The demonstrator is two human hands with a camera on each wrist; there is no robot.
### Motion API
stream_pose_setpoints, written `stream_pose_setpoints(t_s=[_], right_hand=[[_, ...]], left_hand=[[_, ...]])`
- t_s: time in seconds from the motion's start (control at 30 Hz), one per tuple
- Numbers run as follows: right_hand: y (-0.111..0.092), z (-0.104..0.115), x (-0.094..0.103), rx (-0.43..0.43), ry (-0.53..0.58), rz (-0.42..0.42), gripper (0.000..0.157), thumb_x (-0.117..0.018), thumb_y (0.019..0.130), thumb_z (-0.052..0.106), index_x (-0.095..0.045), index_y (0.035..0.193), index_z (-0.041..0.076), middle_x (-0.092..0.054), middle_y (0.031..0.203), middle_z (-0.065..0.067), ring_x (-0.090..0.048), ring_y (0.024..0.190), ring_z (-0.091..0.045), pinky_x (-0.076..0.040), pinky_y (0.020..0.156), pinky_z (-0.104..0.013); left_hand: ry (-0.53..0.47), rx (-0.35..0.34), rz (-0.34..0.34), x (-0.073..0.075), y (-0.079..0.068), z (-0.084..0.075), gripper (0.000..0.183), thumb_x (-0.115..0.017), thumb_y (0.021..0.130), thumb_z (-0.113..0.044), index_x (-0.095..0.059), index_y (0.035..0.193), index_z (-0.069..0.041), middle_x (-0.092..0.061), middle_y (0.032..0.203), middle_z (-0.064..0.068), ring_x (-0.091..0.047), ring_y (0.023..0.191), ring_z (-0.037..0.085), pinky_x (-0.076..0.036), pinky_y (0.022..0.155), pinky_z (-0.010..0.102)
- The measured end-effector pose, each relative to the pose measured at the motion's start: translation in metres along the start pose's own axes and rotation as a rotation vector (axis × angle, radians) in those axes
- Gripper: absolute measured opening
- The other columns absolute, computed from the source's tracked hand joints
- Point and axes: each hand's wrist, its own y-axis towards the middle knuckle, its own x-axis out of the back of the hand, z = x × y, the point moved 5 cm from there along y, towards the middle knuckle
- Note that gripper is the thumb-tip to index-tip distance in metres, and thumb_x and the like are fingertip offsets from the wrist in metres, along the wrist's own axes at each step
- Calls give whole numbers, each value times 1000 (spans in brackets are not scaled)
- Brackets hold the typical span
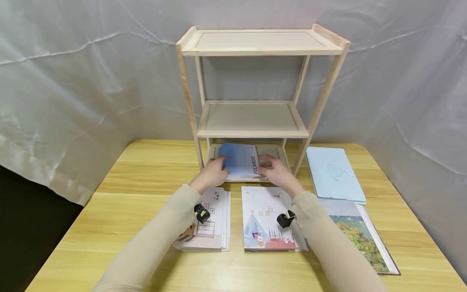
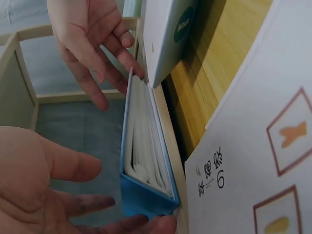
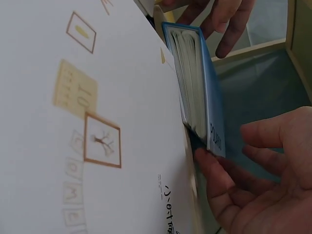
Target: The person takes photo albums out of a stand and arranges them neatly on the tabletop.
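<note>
A blue photo album [image 1: 238, 161] with "POLAROID" on its cover lies at the front of the rack's bottom shelf [image 1: 273, 151]. My left hand [image 1: 215, 172] is at its left side, fingertips right at the blue spine [image 2: 141, 197] in the left wrist view. On the opposite side, my right hand [image 1: 277, 172] has its fingertips at the album's corner, below the cover lettering. Both thumbs stand apart from the cover. Thick pages [image 3: 187, 73] show between the covers in the right wrist view.
The wooden rack [image 1: 251, 134] has two more shelves above. Two illustrated white albums [image 1: 209, 219] [image 1: 268, 219] lie in front of it. To the right are a light-blue book [image 1: 333, 172] and a landscape-picture book [image 1: 359, 235]. Grey curtain [image 1: 91, 81] surrounds the table.
</note>
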Motion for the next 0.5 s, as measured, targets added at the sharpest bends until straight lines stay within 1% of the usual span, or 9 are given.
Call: stream_pose_setpoints(t_s=[0.17,0.23,0.33,0.5], right_hand=[[6,-5,-1,-13,92,8,65,-62,107,13,-37,167,11,-58,152,-24,-69,119,-35,-61,100,-42],[9,-6,-1,-14,115,8,68,-64,105,11,-36,167,11,-58,151,-24,-69,115,-33,-61,98,-40],[12,-7,-2,-21,122,7,72,-66,104,11,-33,168,10,-58,151,-25,-70,112,-32,-62,97,-39],[14,-3,-4,-41,87,11,75,-70,103,12,-32,169,10,-58,152,-25,-72,115,-34,-63,98,-41]], left_hand=[[-8,52,-11,-3,8,3,65,-46,111,-19,-25,169,1,-31,174,25,-27,162,46,-28,132,61],[-11,71,-15,-4,11,4,67,-46,111,-21,-23,170,0,-30,174,26,-26,162,46,-28,132,62],[-18,98,-20,-5,15,6,70,-50,110,-24,-22,170,-1,-29,173,28,-24,163,48,-29,130,64],[-6,119,-29,-5,20,9,75,-55,108,-27,-23,168,4,-36,170,29,-29,160,47,-34,129,62]])
